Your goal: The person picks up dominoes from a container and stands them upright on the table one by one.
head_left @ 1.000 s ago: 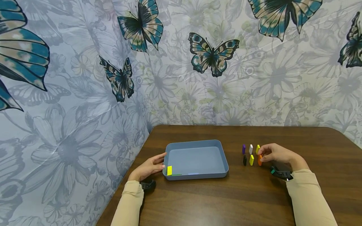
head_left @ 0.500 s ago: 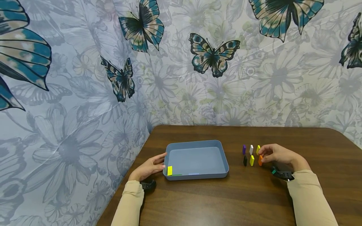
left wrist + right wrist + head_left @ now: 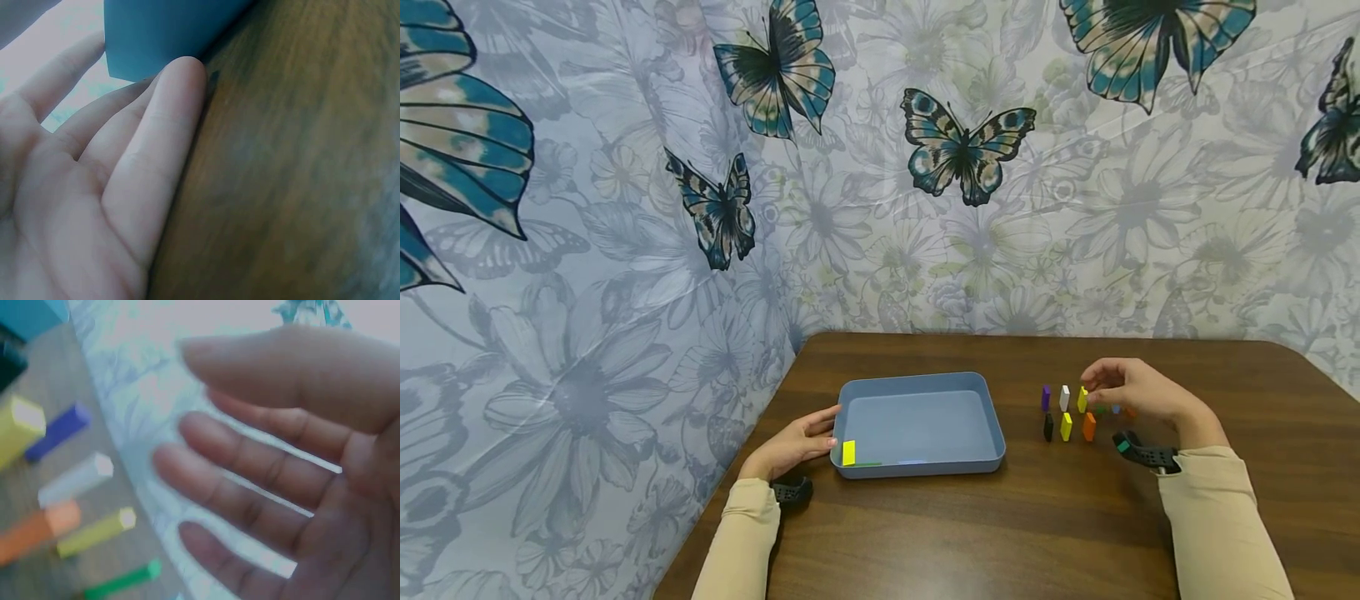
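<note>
My left hand (image 3: 795,446) touches the left wall of a grey-blue tray (image 3: 925,468), its fingers fairly straight; the left wrist view shows the fingertips at the tray's side. My right hand (image 3: 1138,392) hovers over small upright domino-like blocks, and in the right wrist view nothing lies between its spread fingers. Nearest below it stand an orange block (image 3: 1089,427) and a yellow block (image 3: 1082,399). Left of these are a white block (image 3: 1064,398), a purple block (image 3: 1046,397), a black block (image 3: 1048,427) and another yellow block (image 3: 1066,427). A green block (image 3: 125,579) is partly hidden by the hand.
Inside the tray's front left corner stands a yellow block (image 3: 848,452), with thin green and pale blue edges showing along the front wall. The wooden table (image 3: 925,542) meets a butterfly-patterned wall covering (image 3: 880,250) behind.
My right hand has let go of the orange block and lifted up and away from it, uncovering further blocks behind. The left hand and tray stay where they were.
</note>
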`<state>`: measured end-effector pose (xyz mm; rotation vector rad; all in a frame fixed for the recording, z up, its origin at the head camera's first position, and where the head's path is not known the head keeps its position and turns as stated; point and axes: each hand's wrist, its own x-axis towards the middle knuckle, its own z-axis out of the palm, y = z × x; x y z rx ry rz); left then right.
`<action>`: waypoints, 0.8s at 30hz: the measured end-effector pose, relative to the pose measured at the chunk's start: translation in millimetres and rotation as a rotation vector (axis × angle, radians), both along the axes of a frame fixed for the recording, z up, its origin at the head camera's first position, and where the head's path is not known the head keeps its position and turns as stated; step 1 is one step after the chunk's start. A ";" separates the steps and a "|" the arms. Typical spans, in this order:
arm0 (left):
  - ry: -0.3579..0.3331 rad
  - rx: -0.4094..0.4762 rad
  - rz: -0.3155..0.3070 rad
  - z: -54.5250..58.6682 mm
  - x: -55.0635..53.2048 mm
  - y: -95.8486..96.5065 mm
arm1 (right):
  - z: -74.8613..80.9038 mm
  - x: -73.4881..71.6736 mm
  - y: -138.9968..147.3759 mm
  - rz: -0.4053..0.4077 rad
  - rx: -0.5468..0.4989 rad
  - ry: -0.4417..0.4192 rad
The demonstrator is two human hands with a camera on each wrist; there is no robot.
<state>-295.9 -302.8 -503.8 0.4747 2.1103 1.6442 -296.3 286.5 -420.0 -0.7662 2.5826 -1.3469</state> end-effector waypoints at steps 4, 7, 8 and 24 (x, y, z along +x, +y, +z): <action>0.000 0.001 0.001 -0.1 0.9 0.3 | 11.3 1.5 -19.0 0.005 -0.031 0.064; 0.001 0.001 -0.002 0.0 0.7 0.8 | 18.3 -0.3 -36.5 0.056 -0.046 0.100; 0.001 0.002 -0.001 0.2 0.2 1.0 | 20.0 -2.4 -43.4 0.072 -0.046 0.108; -0.002 0.012 0.017 2.4 1.8 8.6 | 37.3 -45.3 -159.4 0.371 0.055 0.032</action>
